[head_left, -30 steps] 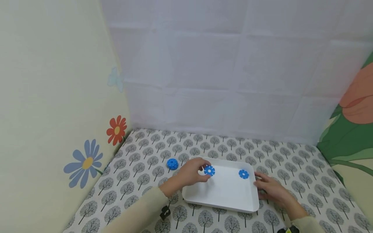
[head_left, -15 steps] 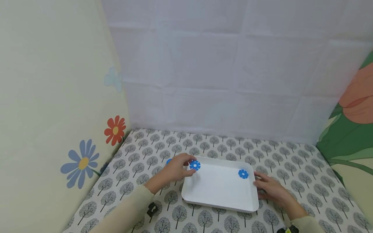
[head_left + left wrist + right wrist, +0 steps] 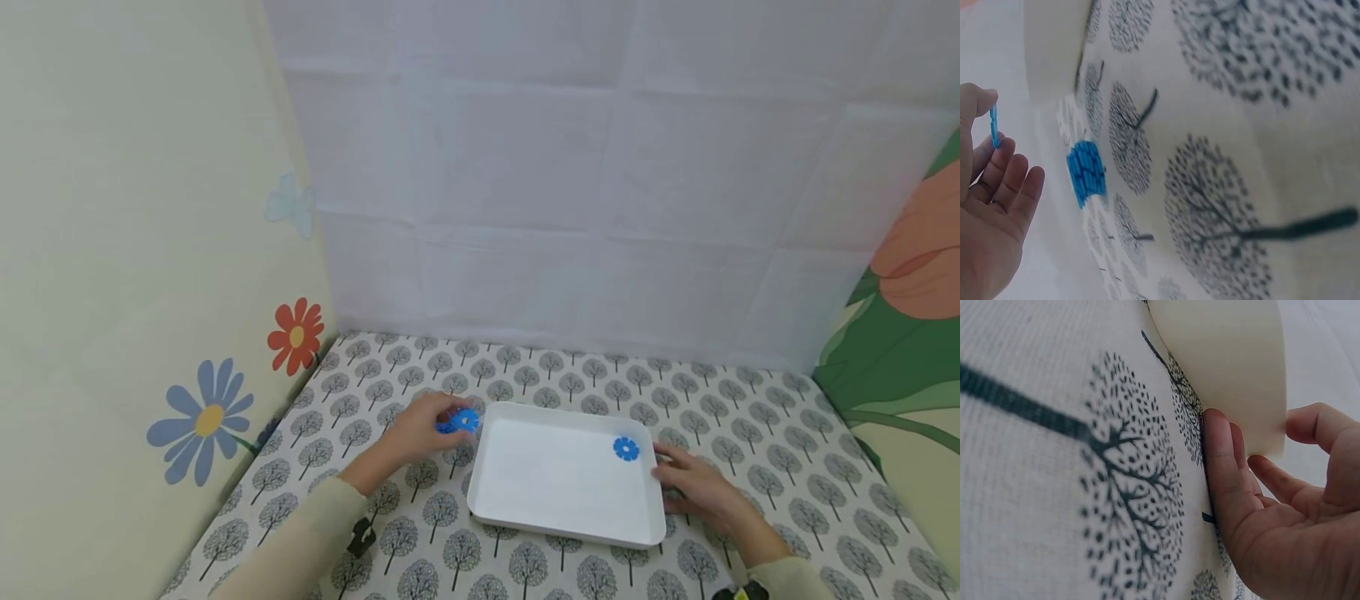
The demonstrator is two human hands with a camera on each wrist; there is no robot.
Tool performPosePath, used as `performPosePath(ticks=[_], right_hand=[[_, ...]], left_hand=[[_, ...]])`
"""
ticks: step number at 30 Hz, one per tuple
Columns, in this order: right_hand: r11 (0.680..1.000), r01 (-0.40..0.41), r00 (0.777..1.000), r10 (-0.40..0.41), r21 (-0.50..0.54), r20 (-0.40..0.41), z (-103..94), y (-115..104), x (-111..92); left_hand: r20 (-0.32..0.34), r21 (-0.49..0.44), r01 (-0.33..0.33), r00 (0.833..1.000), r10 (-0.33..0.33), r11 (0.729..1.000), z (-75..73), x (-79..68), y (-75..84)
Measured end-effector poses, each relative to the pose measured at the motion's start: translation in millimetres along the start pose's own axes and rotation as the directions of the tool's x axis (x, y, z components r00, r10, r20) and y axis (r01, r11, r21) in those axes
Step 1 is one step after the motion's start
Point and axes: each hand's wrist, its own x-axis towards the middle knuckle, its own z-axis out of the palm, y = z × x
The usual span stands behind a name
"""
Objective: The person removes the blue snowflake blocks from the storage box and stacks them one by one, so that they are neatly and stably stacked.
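My left hand (image 3: 420, 432) pinches a blue flower-shaped plastic disc (image 3: 465, 419) between thumb and fingers, just off the left end of a white tray (image 3: 555, 487). The left wrist view shows that disc (image 3: 994, 126) edge-on, with the other fingers loosely curved. On the cloth beside it stands a stack of blue discs (image 3: 1087, 172), mostly hidden behind the hand in the head view. Another blue disc (image 3: 626, 448) lies in the tray's far right corner. My right hand (image 3: 701, 492) holds the tray's right side, one digit at the rim (image 3: 1284, 394) and fingers low against the outer wall.
A tree-patterned cloth (image 3: 525, 567) covers the table. White sheeting (image 3: 562, 208) hangs behind its far edge. Painted walls with flowers stand at the left (image 3: 150, 250) and right (image 3: 915, 375).
My left hand has carried its disc leftward from over the tray, past the left rim, to beside the stack. The right hand, the tray and the disc in it stay put.
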Motion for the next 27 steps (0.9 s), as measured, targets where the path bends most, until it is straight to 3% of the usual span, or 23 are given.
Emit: performPosePath(ticks=[8, 18, 27], right_hand=[[1.0, 0.021, 1.0, -0.021, 0.004, 0.012, 0.3, 0, -3], [1.0, 0.022, 1.0, -0.023, 0.006, 0.014, 0.6, 0, -5], [1.0, 0.023, 1.0, -0.023, -0.001, 0.021, -0.1, 0, -4]], left_hand=[[-0.038, 0.041, 0.013, 0.999, -0.011, 0.999, -6.6, -1.6, -19.8], [-0.025, 0.05, 0.067, 0.998, -0.066, 0.996, -12.8, -1.3, -40.0], [-0.025, 0.089, 0.065, 0.998, -0.063, 0.994, -13.0, 0.8, -46.0]])
